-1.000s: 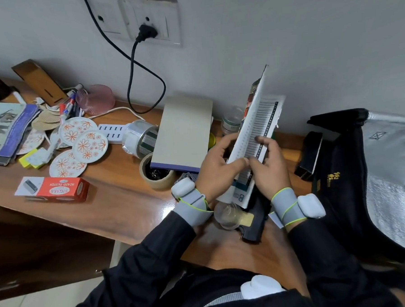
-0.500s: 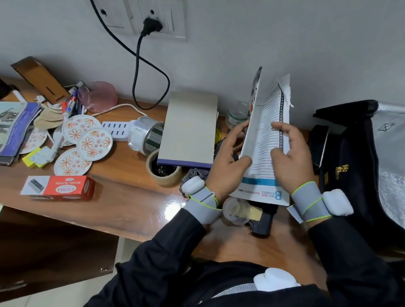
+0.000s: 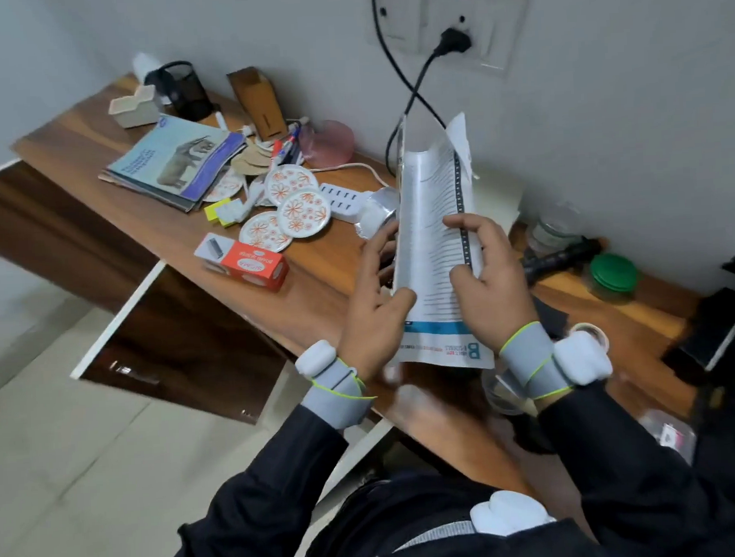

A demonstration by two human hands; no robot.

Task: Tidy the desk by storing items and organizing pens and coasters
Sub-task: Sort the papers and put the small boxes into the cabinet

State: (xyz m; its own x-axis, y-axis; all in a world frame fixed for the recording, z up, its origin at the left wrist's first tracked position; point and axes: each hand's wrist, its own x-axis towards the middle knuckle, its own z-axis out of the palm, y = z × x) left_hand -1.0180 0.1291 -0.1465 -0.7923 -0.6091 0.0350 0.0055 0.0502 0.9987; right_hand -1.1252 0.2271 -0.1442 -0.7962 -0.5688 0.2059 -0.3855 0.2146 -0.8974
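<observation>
Both hands hold a thin booklet (image 3: 432, 215) upright over the near middle of the desk (image 3: 315, 281). The left hand (image 3: 373, 307) pinches its left edge, thumb on the page, and the right hand (image 3: 492, 289) grips the right edge with fingers curled onto the print. The step looks like closing the booklet for storing. It would go best with the pages pressed flat together and the spine supported, because the paper is thin, floppy and curled at the top, where a corner looks ragged. The stack of magazines (image 3: 172, 165) at far left seems a fitting place. The coasters (image 3: 300, 209) — round, flat, printed with orange flowers — and the pens (image 3: 284, 148) lie to the left on glossy wood-grain.
</observation>
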